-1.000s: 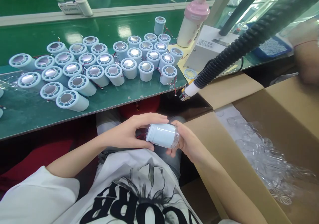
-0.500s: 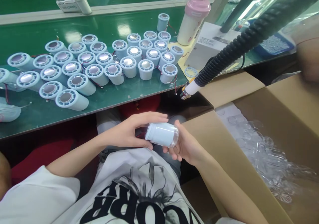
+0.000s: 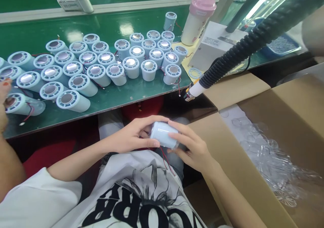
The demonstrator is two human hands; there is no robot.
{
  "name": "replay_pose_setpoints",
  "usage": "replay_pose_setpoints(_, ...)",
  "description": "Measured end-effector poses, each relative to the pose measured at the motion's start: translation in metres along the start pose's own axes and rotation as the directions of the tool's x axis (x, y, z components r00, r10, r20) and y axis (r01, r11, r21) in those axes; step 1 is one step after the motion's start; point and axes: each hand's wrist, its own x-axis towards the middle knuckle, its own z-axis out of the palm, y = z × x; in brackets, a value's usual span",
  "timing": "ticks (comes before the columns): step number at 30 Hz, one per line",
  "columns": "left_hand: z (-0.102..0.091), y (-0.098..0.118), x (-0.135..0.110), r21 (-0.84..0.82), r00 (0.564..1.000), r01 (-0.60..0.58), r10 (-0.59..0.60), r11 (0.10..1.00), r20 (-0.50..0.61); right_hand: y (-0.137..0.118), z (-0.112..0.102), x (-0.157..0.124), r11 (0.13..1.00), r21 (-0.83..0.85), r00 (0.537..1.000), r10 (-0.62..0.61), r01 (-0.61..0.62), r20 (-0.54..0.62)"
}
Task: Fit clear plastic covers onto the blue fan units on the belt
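Above my lap I hold a light-blue cylindrical housing (image 3: 164, 134) on its side, with a clear plastic cover around it. My left hand (image 3: 138, 133) grips its left end between thumb and fingers. At the right end, the fingers of my right hand (image 3: 193, 143) are wrapped over the housing and clear cover. Thin red wires (image 3: 165, 158) hang from the housing down over my shirt. The housing's left end face is hidden by my left hand. On the green bench (image 3: 121, 101) ahead stand many similar blue housings (image 3: 131, 67) with round metallic centres, some trailing wires.
An open cardboard box (image 3: 215, 143) at my right holds clear plastic covers (image 3: 268, 157). A black corrugated hose (image 3: 227, 60) reaches in from the upper right. A pink-lidded bottle (image 3: 198, 17) stands behind. Another person's hand (image 3: 3, 99) touches a housing at the left edge.
My right hand has turned over the housing, its fingers now on top. The red wires now dangle below. At the left, another person's hand has appeared at a housing on the bench.
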Motion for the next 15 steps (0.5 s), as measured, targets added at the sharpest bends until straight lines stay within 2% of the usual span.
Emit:
replay_pose_setpoints(2,-0.002,-0.001,0.001,0.039,0.998,-0.055,0.055,0.998,0.007,-0.002,0.0,0.0,0.963,0.191,0.981,0.193,-0.19,0.002)
replay_pose_setpoints(3,-0.003,-0.001,0.002,0.056,0.996,-0.088,0.087,0.995,0.01,-0.003,0.001,0.0,0.909,0.313,0.958,0.286,-0.277,0.017)
replay_pose_setpoints(5,-0.004,-0.001,0.002,0.049,0.994,-0.112,0.111,0.993,0.025,-0.004,0.001,-0.001,0.788,0.485,0.914,0.401,-0.378,0.062)
replay_pose_setpoints(6,-0.004,-0.002,0.003,0.022,0.995,-0.098,0.097,0.995,0.035,-0.005,0.001,-0.002,0.756,0.515,0.901,0.426,-0.404,0.08)
replay_pose_setpoints(7,-0.004,-0.002,0.003,-0.016,0.996,-0.068,0.069,0.998,0.049,-0.005,0.001,-0.002,0.752,0.509,0.895,0.438,-0.418,0.087)
replay_pose_setpoints(11,-0.003,-0.008,0.003,-0.134,0.995,0.049,-0.037,0.99,0.091,-0.006,-0.001,-0.003,0.825,0.352,0.89,0.453,-0.442,0.055)
replay_pose_setpoints(15,-0.003,-0.016,0.008,-0.179,0.992,0.108,-0.094,0.978,0.088,-0.002,-0.001,0.0,0.751,0.448,0.857,0.509,-0.485,0.075)
